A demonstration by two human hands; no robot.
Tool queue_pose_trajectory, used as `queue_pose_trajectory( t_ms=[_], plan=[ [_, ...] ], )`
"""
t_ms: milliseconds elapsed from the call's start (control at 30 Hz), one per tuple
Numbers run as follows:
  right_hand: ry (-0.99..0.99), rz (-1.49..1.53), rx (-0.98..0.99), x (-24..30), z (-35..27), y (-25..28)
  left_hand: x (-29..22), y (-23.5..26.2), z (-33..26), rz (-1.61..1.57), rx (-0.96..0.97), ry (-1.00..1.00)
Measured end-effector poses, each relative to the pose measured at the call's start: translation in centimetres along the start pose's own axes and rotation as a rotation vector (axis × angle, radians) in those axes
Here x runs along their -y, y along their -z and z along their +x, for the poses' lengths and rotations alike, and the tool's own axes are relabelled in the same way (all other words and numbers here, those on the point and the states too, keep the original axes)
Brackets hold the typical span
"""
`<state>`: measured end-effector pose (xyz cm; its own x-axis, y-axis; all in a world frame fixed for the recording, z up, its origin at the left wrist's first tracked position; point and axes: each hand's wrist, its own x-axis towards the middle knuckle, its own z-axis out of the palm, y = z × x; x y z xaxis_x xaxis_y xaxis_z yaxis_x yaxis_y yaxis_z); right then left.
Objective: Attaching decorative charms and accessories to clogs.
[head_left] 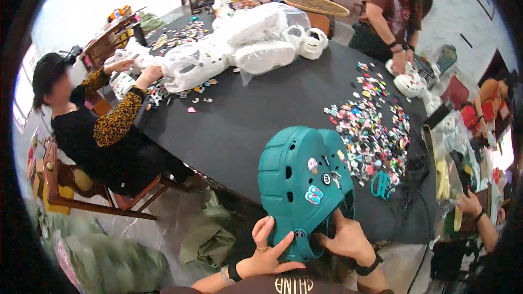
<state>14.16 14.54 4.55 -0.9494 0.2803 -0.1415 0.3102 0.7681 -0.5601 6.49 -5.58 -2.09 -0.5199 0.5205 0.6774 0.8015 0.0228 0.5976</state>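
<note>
Both hands grip a pair of teal foam clogs (302, 185) dotted with small charms, held upright at the near edge of the round black table (239, 125). The left hand (265, 250) clasps the heel at 7 o'clock, fingers spread; the right hand (348, 239) clamps it at 5 o'clock. A heap of small colourful charms (373, 130) lies at 2 o'clock of the clogs.
</note>
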Motion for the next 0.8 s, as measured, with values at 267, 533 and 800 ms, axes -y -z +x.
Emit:
queue_pose_trajectory(
  t_ms=[267,533,800],
  plan=[
    [0.139,0.834,-0.269,-5.8,-2.0,-1.9,1.8,-1.1,0.4,-0.401,0.009,-0.268],
    [-0.128,0.947,-0.068,-8.3,-10.3,7.8,2.6,-4.5,3.6,-0.019,0.111,0.003],
    [-0.499,0.725,-0.300,-5.0,-22.6,8.8,5.7,-8.9,7.2,0.143,0.150,-0.016]
  ],
)
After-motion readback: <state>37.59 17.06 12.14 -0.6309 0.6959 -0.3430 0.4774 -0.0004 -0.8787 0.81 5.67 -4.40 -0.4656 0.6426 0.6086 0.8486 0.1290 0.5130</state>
